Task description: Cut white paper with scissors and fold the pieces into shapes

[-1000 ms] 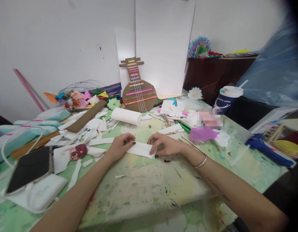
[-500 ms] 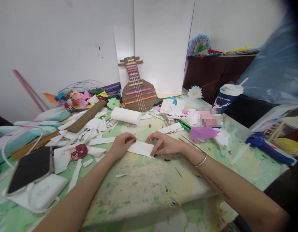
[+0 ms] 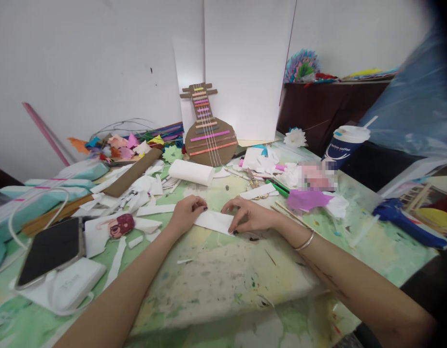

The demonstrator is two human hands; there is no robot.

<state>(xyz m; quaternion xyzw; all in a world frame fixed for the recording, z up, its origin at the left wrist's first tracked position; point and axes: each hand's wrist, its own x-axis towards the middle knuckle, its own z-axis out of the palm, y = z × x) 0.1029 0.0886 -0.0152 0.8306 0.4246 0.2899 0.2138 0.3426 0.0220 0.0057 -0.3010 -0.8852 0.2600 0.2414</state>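
Observation:
A white paper strip [image 3: 214,223] lies on the paint-stained table cover, with a hand at each end. My left hand [image 3: 187,213] pinches its left end between thumb and fingers. At the right end, my right hand [image 3: 247,215] has its curled fingers and thumb closed on the strip's edge. Another white strip [image 3: 156,209] lies just left of my left hand. Behind the hands sits a rolled white paper tube [image 3: 191,172]. Scissors [image 3: 252,184] lie partly under a strip of white paper beyond my right hand.
A cardboard lute [image 3: 210,141] leans against white boards [image 3: 245,67] at the back. On the left are a phone [image 3: 51,251], a white power bank [image 3: 69,285] and paper scraps [image 3: 112,200]. A coffee cup [image 3: 344,147] and a blue glue gun [image 3: 408,222] stand at the right.
The view has shifted slightly, so everything appears a little further right. Both hands keep their hold on the paper strip, which has barely moved.

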